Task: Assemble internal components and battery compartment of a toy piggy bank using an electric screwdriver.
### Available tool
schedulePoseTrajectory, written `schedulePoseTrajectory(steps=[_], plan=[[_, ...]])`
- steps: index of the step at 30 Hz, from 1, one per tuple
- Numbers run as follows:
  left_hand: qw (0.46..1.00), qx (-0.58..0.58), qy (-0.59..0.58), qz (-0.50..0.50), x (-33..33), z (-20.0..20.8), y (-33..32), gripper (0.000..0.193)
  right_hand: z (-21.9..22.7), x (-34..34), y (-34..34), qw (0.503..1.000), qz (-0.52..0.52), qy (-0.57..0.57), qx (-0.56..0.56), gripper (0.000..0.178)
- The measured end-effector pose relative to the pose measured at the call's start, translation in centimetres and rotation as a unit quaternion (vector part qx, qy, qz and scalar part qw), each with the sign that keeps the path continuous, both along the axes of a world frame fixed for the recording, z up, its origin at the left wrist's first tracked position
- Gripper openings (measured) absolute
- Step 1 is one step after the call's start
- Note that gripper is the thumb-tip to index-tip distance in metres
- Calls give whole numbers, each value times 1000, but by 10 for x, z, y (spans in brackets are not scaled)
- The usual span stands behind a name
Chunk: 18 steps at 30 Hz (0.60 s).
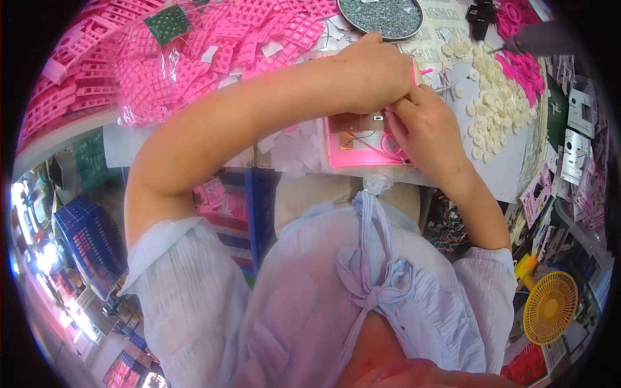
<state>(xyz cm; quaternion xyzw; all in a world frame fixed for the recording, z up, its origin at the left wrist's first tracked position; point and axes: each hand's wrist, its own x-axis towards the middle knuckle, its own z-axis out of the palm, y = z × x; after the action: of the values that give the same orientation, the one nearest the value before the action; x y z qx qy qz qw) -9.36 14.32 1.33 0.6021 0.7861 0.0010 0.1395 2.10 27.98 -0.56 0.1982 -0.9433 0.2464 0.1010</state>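
Note:
A pink plastic casing (362, 157) lies at the table's front edge, its hollow side up. Thin wires, a round part (391, 143) and a brownish board (352, 123) show inside it. My left hand (378, 71) reaches across the casing's far side with its fingers curled; the back of the hand hides what they hold. At the casing's right side is my right hand (427, 126), thumb and fingers drawn together close to the left hand's fingertips. What sits between the right fingers is hidden.
Pink plastic key panels (246, 39) heap up at the far left, with a green circuit board (167, 24) on clear plastic. Behind my hands stands a round tray (424, 21) of small metal pieces. Cream discs (495, 107) and a dark grey thin-tipped tool (543, 40) are at right.

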Motion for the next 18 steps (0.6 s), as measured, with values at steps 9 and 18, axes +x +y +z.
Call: schedulePoseTrajectory(steps=[9, 18], plan=[[970, -80, -93, 210, -19, 8, 3, 24, 10, -8, 4, 993, 2, -64, 96, 16], [973, -31, -131, 188, -27, 3, -6, 26, -27, -32, 19, 996, -5, 65, -60, 16]])
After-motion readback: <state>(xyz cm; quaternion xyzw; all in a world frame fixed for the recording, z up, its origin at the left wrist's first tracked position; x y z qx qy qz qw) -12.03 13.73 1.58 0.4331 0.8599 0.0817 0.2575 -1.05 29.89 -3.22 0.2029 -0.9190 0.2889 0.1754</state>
